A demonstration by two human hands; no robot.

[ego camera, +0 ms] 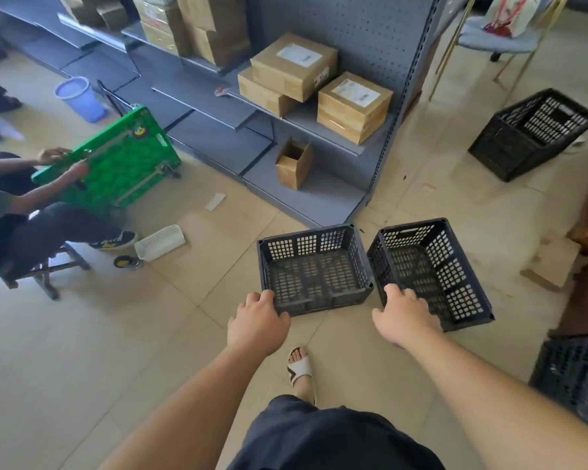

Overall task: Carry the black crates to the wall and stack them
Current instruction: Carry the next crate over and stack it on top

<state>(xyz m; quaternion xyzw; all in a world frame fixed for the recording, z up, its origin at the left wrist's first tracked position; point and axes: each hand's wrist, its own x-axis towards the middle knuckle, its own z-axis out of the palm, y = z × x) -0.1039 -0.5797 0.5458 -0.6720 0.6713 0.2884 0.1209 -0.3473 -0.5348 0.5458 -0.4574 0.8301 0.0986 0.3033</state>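
Two black crates sit side by side on the tiled floor right in front of the person, both open side up. Their near corners almost touch. The left crate lies square to the view. The right crate is turned at an angle.

The left grip is at the near left corner of the left crate, its fingers curled over the rim. The right grip is on the near corner of the right crate, its fingers likewise hooked over the rim. Both crates rest on the floor.

A third crate stands alone, well apart at the upper right and tilted in the view. A stack of crates shows at the right edge. It is cut off by the frame, so the number in it cannot be told.

One foot in a white sandal stands between the two outstretched arms.

Behind the crates is a grey shelving unit. Three sealed cardboard boxes sit on its middle shelf, two of them with white labels. One small open box stands upright on the bottom shelf. More boxes fill the top shelf, too cropped to count.

At the left a seated person holds one green cart tipped on its side with both hands. One blue bucket stands beyond it. One white basket lies on the floor near that person's shoe.
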